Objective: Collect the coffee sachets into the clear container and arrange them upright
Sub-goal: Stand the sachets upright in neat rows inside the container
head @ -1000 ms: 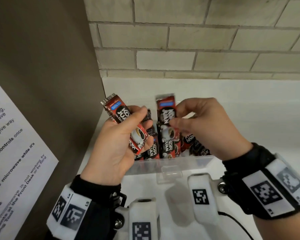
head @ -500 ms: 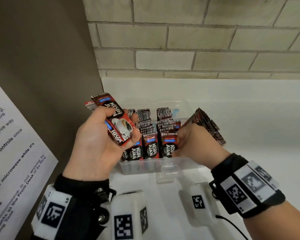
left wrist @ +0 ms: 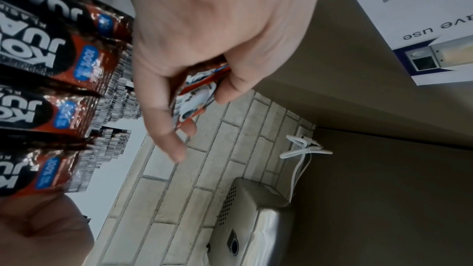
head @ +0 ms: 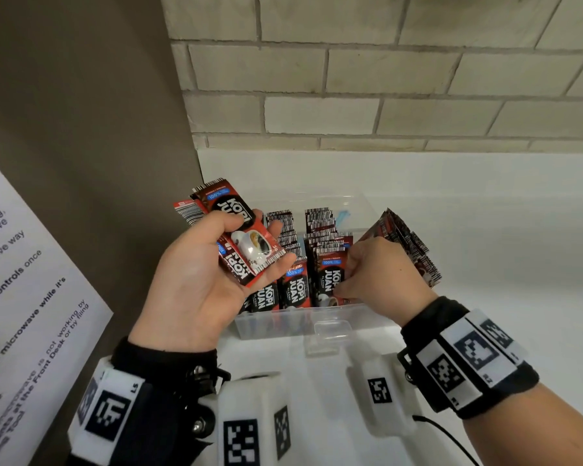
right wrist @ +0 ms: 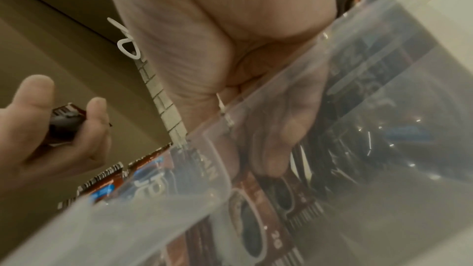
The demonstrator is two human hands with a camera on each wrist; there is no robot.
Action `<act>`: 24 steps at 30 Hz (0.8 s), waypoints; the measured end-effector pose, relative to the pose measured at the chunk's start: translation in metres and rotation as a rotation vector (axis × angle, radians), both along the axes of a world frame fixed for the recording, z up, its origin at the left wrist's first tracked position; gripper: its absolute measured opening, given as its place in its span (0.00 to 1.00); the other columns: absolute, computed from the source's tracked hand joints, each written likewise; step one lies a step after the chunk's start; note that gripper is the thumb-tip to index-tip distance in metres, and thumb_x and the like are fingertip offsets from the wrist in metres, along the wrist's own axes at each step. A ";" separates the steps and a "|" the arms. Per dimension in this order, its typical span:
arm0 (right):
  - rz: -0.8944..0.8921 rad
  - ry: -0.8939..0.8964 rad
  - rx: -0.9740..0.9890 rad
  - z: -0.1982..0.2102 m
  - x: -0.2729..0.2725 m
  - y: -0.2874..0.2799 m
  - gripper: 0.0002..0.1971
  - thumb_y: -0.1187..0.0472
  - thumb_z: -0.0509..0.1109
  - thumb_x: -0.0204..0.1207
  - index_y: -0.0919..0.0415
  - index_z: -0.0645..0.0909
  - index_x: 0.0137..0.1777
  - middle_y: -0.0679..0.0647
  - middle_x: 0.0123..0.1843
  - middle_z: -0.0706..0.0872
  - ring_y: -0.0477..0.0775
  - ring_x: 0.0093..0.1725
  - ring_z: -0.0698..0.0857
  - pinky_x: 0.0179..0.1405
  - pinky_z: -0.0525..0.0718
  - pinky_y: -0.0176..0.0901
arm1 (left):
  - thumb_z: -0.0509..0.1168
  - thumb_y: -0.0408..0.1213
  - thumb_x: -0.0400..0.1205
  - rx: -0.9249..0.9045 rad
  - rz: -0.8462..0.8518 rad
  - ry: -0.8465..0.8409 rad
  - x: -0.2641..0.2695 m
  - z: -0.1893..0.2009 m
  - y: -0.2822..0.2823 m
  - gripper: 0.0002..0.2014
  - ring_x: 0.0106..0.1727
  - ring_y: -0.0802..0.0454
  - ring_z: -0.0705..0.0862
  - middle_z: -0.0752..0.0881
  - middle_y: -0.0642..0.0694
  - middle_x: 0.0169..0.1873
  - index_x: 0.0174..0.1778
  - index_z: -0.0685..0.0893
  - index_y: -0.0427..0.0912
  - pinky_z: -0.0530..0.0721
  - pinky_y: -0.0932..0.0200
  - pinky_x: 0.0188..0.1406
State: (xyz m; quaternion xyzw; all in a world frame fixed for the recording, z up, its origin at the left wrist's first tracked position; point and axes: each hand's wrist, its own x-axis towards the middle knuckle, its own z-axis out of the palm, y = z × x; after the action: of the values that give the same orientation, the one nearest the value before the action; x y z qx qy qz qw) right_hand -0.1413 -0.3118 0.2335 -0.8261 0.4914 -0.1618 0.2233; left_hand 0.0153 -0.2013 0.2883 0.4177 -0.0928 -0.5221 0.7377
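The coffee sachets [head: 330, 280] stand upright in rows inside the clear container [head: 283, 326], which sits on the white counter [head: 485, 230] near the brick wall [head: 384, 79]. At the container's right end a bundle of sachets [head: 408, 243] leans outward. My right hand [head: 381, 277] reaches down into the container, fingertips against the front sachet of the right row (whether they pinch it, I cannot tell). My left hand [head: 196, 284] hovers above the container's left end, thumb and fingers curled round a few loose sachets [head: 239, 237]. A printed notice [head: 24, 297] hangs at left.
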 end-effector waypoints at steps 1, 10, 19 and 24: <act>0.004 0.001 0.006 0.001 -0.001 0.000 0.07 0.68 0.78 0.60 0.68 0.82 0.34 0.56 0.33 0.86 0.51 0.31 0.80 0.26 0.74 0.36 | 0.61 0.29 0.82 -0.003 -0.012 -0.009 -0.001 0.000 0.000 0.05 0.40 0.45 0.92 0.90 0.42 0.36 0.50 0.82 0.35 0.88 0.43 0.24; -0.012 -0.421 -0.022 0.050 -0.007 0.021 0.08 0.57 0.78 0.68 0.60 0.83 0.36 0.53 0.30 0.87 0.50 0.31 0.86 0.33 0.80 0.39 | 0.71 0.30 0.66 -0.026 -0.180 -0.173 -0.009 -0.003 0.002 0.17 0.40 0.40 0.92 0.92 0.36 0.43 0.52 0.85 0.39 0.90 0.43 0.28; 0.181 -0.653 0.334 0.064 0.002 0.032 0.05 0.71 0.78 0.68 0.63 0.86 0.41 0.56 0.33 0.86 0.47 0.29 0.82 0.27 0.79 0.39 | 0.71 0.38 0.67 -0.062 -0.240 -0.352 -0.022 -0.008 0.000 0.16 0.37 0.43 0.91 0.92 0.40 0.42 0.52 0.87 0.42 0.89 0.47 0.30; 0.034 -0.846 0.300 0.067 -0.014 0.018 0.14 0.75 0.77 0.67 0.57 0.79 0.31 0.53 0.26 0.85 0.52 0.28 0.84 0.21 0.78 0.35 | 0.70 0.36 0.76 0.000 -0.122 -0.137 -0.011 -0.006 -0.003 0.07 0.37 0.46 0.92 0.88 0.43 0.32 0.48 0.84 0.40 0.88 0.48 0.22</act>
State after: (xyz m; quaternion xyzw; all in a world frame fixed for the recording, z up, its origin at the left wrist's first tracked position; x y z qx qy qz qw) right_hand -0.1556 -0.2942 0.3000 -0.6538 0.3610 -0.4088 0.5245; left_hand 0.0045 -0.2044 0.2822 0.4461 -0.1682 -0.5365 0.6963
